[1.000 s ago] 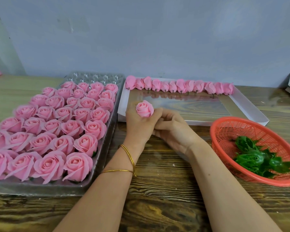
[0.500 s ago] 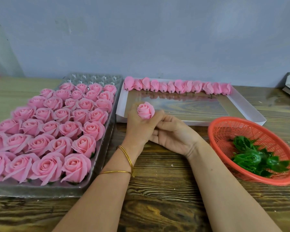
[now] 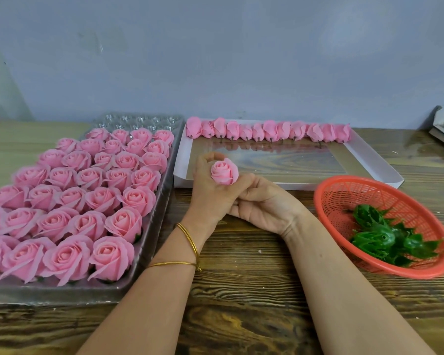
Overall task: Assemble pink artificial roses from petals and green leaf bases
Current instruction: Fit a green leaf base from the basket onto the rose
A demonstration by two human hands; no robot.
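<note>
On the far left of the wooden tabletop, a clear plastic tray holds rows of finished pink roses. Just right of it, the left hand is clamped around a single pink rose, bloom up, above the near edge of a white tray with unfinished petal buds lined along its far side. The right hand curls against the left one, though I cannot tell whether it grips anything, and at the far right a red basket holds green leaf bases.
</note>
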